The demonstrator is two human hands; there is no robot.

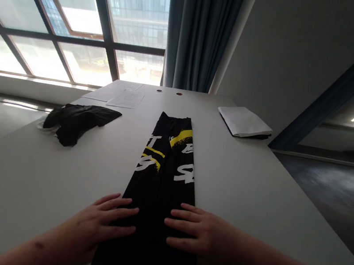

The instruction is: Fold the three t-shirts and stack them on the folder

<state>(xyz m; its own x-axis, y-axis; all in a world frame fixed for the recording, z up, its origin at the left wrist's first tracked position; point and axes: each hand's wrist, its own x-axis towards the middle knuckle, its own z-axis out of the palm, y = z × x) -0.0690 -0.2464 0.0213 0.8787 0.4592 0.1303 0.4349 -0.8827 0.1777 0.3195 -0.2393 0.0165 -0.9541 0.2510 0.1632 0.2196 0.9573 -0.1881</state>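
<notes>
A black garment [160, 192] with white lettering and yellow streaks lies flat, folded into a long strip down the middle of the table. Its near end reaches the bottom of the view. My left hand [103, 217] rests on its left edge, fingers spread across the cloth. On the opposite edge lies my right hand [193, 229], its fingers also apart and flat on the fabric. Neither hand grips anything. Both thumbs are mostly hidden.
The white table [237, 196] stretches toward a blue curtain [201, 33] and windows. Crumpled black cloth [79, 121] lies at the left. Paper sheets [125, 97] lie at the back left, and a folded white item [244, 121] with dark underside sits at the back right.
</notes>
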